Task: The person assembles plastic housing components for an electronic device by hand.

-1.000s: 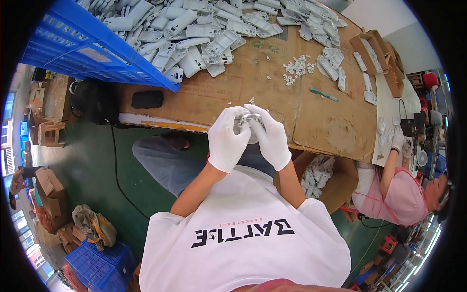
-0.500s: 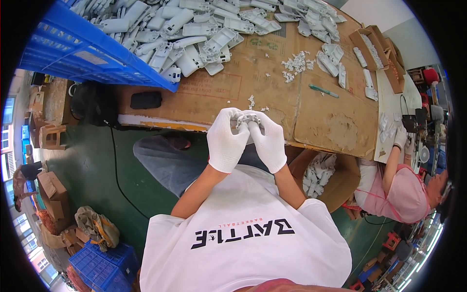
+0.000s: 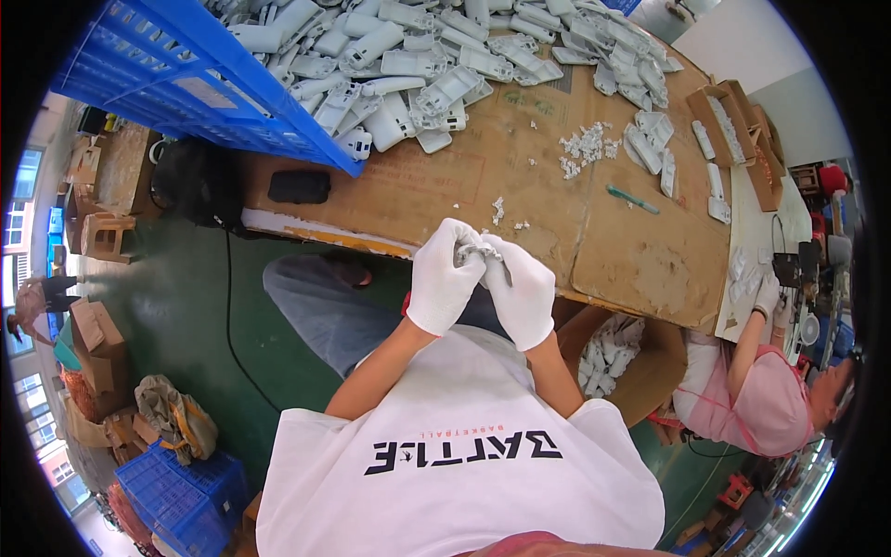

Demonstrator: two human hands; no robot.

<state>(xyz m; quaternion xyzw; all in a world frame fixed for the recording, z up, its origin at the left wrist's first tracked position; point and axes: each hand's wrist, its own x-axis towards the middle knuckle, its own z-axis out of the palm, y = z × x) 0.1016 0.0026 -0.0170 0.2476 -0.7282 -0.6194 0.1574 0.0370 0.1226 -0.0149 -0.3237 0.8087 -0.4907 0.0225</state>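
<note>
Both hands wear white knit gloves and meet just off the table's near edge. My left hand (image 3: 439, 280) is closed, its fingers curled round one end of a white plastic part (image 3: 477, 251). From the other side my right hand (image 3: 522, 295) pinches the same part. Most of it is hidden by the gloves, so its full shape does not show. A few tiny white plastic bits (image 3: 498, 212) lie on the cardboard-covered table (image 3: 399, 200) just beyond my hands.
A heap of white plastic housings (image 3: 408, 65) fills the table's far side, beside a tilted blue crate (image 3: 213, 93). Small white pieces (image 3: 589, 148) and a green pen (image 3: 633, 199) lie right. An open carton (image 3: 654, 371) holds white parts. A co-worker in pink (image 3: 756, 385) sits at right.
My hands have turned the white part and sit less symmetrically round it, the left one higher. The whole view has shifted slightly, with the table appearing lower and further right.
</note>
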